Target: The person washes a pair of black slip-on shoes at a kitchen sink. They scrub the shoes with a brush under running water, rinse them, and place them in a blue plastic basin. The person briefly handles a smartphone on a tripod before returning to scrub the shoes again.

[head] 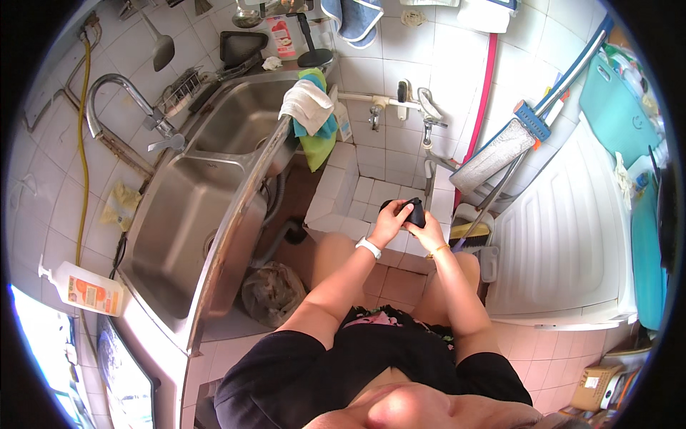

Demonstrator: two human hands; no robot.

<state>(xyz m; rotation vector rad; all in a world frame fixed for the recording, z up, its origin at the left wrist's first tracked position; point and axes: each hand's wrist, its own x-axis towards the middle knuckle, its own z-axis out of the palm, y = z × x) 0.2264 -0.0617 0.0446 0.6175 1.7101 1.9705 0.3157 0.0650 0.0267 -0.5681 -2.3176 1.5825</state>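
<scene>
Both my hands hold one small black object (415, 213) over the rim of a low white-tiled basin (375, 190). My left hand (390, 222) wraps its left side, with the thumb resting on it. From the right, my right hand (426, 230) grips its lower edge. The object looks soft, like bunched cloth, but its exact kind cannot be told. A white watch circles my left wrist and a gold-coloured bracelet my right. On the wall behind the basin are metal taps (375, 117) and a brush (402, 99).
At left is a steel double sink (177, 214) with cloths (308, 107) over its edge. A plastic bag (273, 292) stands beneath. A flat mop (490, 155) leans at right beside a broom head (469, 233) and a white ridged lid or panel (557, 230).
</scene>
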